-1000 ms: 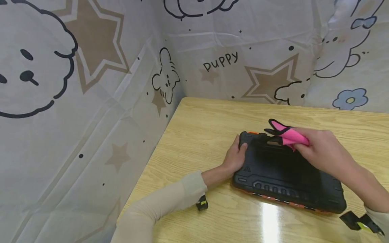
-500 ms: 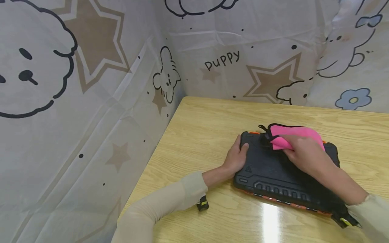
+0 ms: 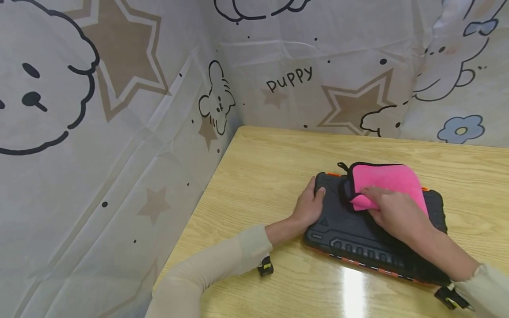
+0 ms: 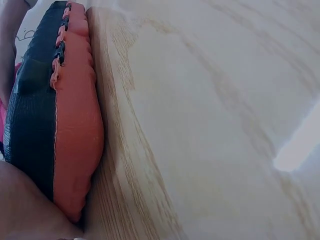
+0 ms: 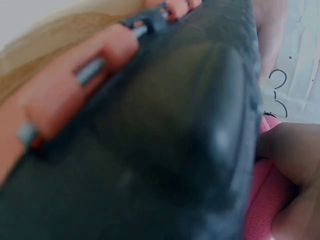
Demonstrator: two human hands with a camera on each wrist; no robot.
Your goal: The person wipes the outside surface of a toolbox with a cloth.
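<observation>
A black tool case with an orange lower half lies flat on the table, its hinged side facing me. My left hand grips the case's left edge, thumb on top of the lid. On the lid, my right hand pinches a folded part of a pink cloth with black edging and a small loop. The rest of the cloth spreads over the back middle of the lid, hiding the handle area. In the right wrist view, the fingers press against the pink cloth close to the lid.
The wooden table reaches back to a printed curtain with cartoon puppies and stars. A second curtain side runs along the table's left edge. Orange latches show at the case's back edge.
The bunched pink cloth has spread out flat over the lid. My right hand moved toward me and lower across the case. The left hand has stayed in place.
</observation>
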